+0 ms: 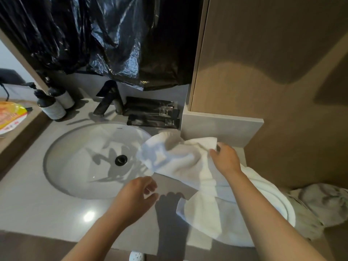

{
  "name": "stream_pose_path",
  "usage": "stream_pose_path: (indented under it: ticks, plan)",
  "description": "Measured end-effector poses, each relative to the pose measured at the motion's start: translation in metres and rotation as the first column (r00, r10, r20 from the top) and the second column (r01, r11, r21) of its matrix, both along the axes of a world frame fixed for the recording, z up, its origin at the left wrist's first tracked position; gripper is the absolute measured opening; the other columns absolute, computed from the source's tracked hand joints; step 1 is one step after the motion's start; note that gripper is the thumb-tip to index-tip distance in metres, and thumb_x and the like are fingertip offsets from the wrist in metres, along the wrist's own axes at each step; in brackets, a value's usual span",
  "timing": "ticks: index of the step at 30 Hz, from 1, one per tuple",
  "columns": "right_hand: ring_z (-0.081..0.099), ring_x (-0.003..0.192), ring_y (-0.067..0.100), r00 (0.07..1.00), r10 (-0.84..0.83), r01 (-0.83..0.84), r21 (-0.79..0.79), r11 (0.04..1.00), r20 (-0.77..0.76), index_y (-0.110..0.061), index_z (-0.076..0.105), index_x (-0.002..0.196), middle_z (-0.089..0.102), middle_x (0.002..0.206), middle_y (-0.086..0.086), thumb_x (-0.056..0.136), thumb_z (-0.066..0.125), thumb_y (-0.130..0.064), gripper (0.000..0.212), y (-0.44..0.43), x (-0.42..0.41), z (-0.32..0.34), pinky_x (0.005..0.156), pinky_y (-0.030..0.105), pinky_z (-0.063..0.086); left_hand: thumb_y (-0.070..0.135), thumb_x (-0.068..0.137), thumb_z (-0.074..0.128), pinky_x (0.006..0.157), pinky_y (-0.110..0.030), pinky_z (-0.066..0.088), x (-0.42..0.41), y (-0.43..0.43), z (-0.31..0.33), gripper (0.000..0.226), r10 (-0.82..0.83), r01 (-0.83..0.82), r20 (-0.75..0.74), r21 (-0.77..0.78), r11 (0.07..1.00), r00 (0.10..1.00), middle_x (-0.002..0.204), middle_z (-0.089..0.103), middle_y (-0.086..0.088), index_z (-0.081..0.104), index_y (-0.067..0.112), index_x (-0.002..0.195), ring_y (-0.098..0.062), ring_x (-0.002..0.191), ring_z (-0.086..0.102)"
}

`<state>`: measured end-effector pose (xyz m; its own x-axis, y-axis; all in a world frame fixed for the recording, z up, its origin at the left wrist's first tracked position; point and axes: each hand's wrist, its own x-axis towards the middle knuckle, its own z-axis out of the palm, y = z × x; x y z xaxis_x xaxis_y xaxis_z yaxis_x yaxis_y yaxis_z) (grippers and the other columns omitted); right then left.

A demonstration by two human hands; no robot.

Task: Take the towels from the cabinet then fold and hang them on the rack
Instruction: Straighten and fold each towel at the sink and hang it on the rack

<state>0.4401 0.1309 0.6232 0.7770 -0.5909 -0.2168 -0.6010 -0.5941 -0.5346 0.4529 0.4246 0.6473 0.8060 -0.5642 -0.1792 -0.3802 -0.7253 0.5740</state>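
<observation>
While the white towel (pixel 180 162) lies rumpled on the desk (pixel 37 210) beside the sink (pixel 75 166), the right hand (pixel 225 159) pinches its corner, the left hand (pixel 137 193) hovers open, and folding and hanging appear outstanding.

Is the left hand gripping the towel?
No: the left hand hovers over the counter with nothing in its grip, while the right hand pinches the towel.
</observation>
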Motion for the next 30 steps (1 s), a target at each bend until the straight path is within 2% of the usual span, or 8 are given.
stream_pose_path:
  ticks: [7, 10, 13, 17, 20, 23, 26, 30]
  plan:
    - [0.047, 0.082, 0.019, 0.976, 0.045, -0.068, 0.105, 0.992, 0.213, -0.016, 0.043, 0.099, 0.052, 0.096, 0.004, 0.101, 0.049, -0.022, 0.008, 0.020, 0.011, 0.008, 0.064, 0.023, 0.031, 0.029, 0.088, 0.066, 0.075, -0.016, 0.048, 0.000, 0.004, -0.004, 0.007, 0.051, -0.051, -0.018, -0.002, 0.999, 0.999, 0.088, 0.063, 0.015, 0.063, 0.027, 0.094, 0.000, 0.081, 0.058]
    - [0.051, 0.086, 0.016, 0.954, 0.087, -0.130, 0.137, 0.982, 0.285, -0.021, 0.046, 0.100, 0.056, 0.099, -0.002, 0.101, 0.049, -0.019, 0.004, 0.033, 0.003, 0.011, 0.066, 0.019, 0.037, 0.028, 0.087, 0.068, 0.077, -0.020, 0.051, 0.003, 0.003, -0.002, 0.008, 0.073, -0.074, -0.046, -0.023, 0.997, 0.996, 0.087, 0.065, 0.012, 0.064, 0.025, 0.093, -0.003, 0.082, 0.061]
    - [0.060, 0.087, 0.009, 0.914, 0.135, -0.227, 0.204, 0.952, 0.384, -0.028, 0.056, 0.097, 0.064, 0.093, -0.013, 0.097, 0.054, -0.011, 0.016, 0.047, -0.014, 0.015, 0.067, 0.003, 0.040, 0.026, 0.086, 0.069, 0.079, -0.024, 0.053, 0.006, 0.004, -0.001, 0.008, 0.094, -0.097, -0.063, -0.047, 0.994, 0.994, 0.087, 0.066, 0.011, 0.065, 0.023, 0.093, -0.002, 0.081, 0.063]
    - [0.068, 0.086, -0.002, 0.914, 0.099, -0.248, 0.347, 0.905, 0.393, -0.035, 0.065, 0.108, 0.072, 0.082, -0.020, 0.096, 0.056, -0.007, 0.031, 0.069, -0.048, 0.005, 0.080, 0.011, 0.049, 0.025, 0.085, 0.070, 0.078, -0.026, 0.054, 0.007, 0.011, -0.001, 0.008, 0.112, -0.117, -0.072, -0.078, 0.990, 0.991, 0.085, 0.068, 0.009, 0.066, 0.021, 0.091, -0.004, 0.080, 0.065]
    - [0.066, 0.089, 0.001, 0.947, 0.129, -0.222, 0.307, 0.926, 0.295, -0.038, 0.061, 0.121, 0.073, 0.086, -0.014, 0.099, 0.051, -0.015, 0.034, 0.084, -0.072, -0.011, 0.082, 0.008, 0.046, 0.026, 0.086, 0.070, 0.076, -0.022, 0.054, 0.007, 0.016, -0.002, 0.009, 0.097, -0.104, -0.072, -0.094, 0.990, 0.993, 0.086, 0.068, 0.010, 0.067, 0.020, 0.093, -0.003, 0.079, 0.065]
    - [0.065, 0.087, 0.011, 0.963, 0.114, -0.183, 0.279, 0.943, 0.245, -0.027, 0.063, 0.123, 0.071, 0.089, -0.002, 0.097, 0.054, -0.018, 0.029, 0.086, -0.077, -0.016, 0.088, 0.024, 0.052, 0.027, 0.087, 0.069, 0.074, -0.018, 0.053, 0.007, 0.021, -0.002, 0.010, 0.075, -0.082, -0.076, -0.092, 0.992, 0.994, 0.086, 0.067, 0.012, 0.066, 0.022, 0.095, -0.001, 0.079, 0.064]
    - [0.063, 0.084, 0.011, 0.961, 0.061, -0.123, 0.218, 0.968, 0.270, -0.024, 0.062, 0.122, 0.067, 0.088, -0.002, 0.097, 0.056, -0.022, 0.025, 0.084, -0.072, -0.010, 0.086, 0.027, 0.053, 0.027, 0.087, 0.069, 0.076, -0.021, 0.055, 0.007, 0.024, -0.001, 0.010, 0.066, -0.075, -0.082, -0.100, 0.992, 0.994, 0.086, 0.067, 0.012, 0.066, 0.022, 0.095, -0.002, 0.080, 0.064]
    - [0.060, 0.088, 0.011, 0.939, -0.018, -0.014, 0.091, 0.996, 0.345, -0.024, 0.063, 0.117, 0.063, 0.110, -0.002, 0.095, 0.059, -0.023, 0.022, 0.076, -0.061, -0.002, 0.078, 0.020, 0.048, 0.028, 0.087, 0.068, 0.073, -0.017, 0.052, 0.009, 0.025, 0.001, 0.009, 0.058, -0.067, -0.091, -0.100, 0.993, 0.994, 0.087, 0.067, 0.011, 0.066, 0.023, 0.094, -0.003, 0.080, 0.064]
